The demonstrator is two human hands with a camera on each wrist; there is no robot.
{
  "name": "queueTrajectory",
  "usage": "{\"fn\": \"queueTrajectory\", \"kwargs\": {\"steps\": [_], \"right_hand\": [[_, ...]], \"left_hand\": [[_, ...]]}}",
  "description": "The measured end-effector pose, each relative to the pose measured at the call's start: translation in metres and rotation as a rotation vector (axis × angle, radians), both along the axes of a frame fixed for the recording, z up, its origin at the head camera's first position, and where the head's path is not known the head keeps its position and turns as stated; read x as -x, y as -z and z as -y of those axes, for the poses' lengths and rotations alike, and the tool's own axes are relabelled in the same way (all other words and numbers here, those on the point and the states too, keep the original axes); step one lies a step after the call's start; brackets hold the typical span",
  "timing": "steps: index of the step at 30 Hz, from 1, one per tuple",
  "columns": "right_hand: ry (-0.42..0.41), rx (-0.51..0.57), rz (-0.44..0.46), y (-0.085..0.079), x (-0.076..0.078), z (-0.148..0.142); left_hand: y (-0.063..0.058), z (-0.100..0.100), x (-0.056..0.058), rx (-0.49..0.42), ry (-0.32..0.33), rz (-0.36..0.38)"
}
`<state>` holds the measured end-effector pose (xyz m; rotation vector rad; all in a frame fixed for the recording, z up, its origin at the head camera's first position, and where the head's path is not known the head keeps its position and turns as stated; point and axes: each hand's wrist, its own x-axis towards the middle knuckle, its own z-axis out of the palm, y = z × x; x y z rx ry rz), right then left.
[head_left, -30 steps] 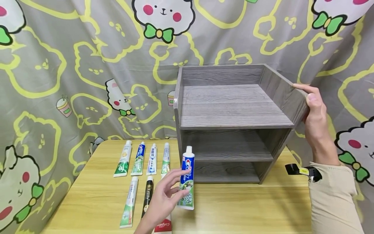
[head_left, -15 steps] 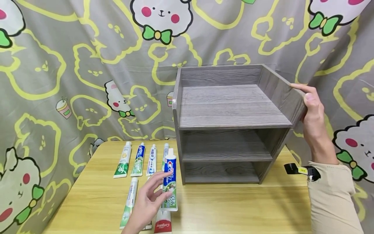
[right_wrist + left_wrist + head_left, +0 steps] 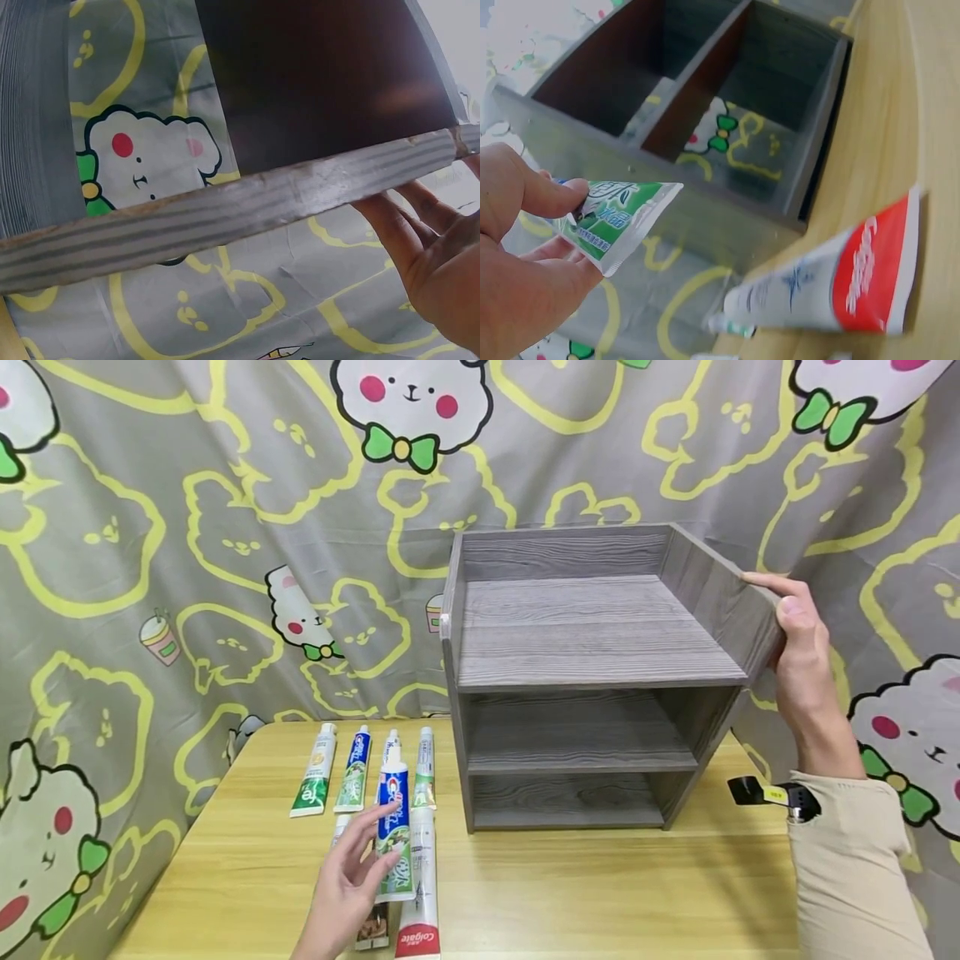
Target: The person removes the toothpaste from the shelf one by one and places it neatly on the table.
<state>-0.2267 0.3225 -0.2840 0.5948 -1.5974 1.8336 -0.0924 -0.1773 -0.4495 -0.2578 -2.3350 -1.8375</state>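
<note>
My left hand (image 3: pixel 345 877) pinches a blue and green toothpaste tube (image 3: pixel 394 835) between thumb and fingers, cap up, over the other tubes. In the left wrist view the held tube's green flat end (image 3: pixel 626 217) sticks out past the thumb. My right hand (image 3: pixel 806 668) grips the right side panel of a grey wood-grain shelf unit (image 3: pixel 600 681), near its top front corner. The right wrist view shows the fingers (image 3: pixel 405 232) against that panel's edge. Beneath the left hand lie a red and white Colgate tube (image 3: pixel 422 902) and a partly hidden dark tube (image 3: pixel 372 931).
Along the back left of the wooden table (image 3: pixel 600 893) lie a green and white tube (image 3: pixel 315 772), a blue and green tube (image 3: pixel 354 768) and a slim light tube (image 3: pixel 425 768). A patterned curtain (image 3: pixel 240 485) hangs behind the table.
My left hand has carried the blue and green toothpaste tube leftward, from in front of the shelf unit to over the laid-out tubes. My right hand keeps its grip on the side panel.
</note>
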Motion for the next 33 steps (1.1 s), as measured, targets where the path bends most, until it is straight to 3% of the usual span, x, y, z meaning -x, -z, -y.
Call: {"fn": "queueTrajectory", "kwargs": {"steps": [7, 17, 26, 33], "right_hand": [[0.036, 0.003, -0.008, 0.001, 0.004, 0.001], [0.001, -0.024, 0.034, -0.002, -0.004, -0.001], [-0.048, -0.034, 0.067, -0.003, -0.003, -0.002], [-0.050, -0.028, 0.073, -0.004, -0.006, -0.004]], "left_hand": [[0.008, 0.029, -0.003, 0.023, -0.073, 0.065], [0.018, 0.072, -0.004, 0.087, -0.163, 0.069], [0.029, 0.102, -0.003, 0.148, -0.212, 0.193], [0.042, 0.122, 0.000, 0.192, -0.207, 0.109]]}}
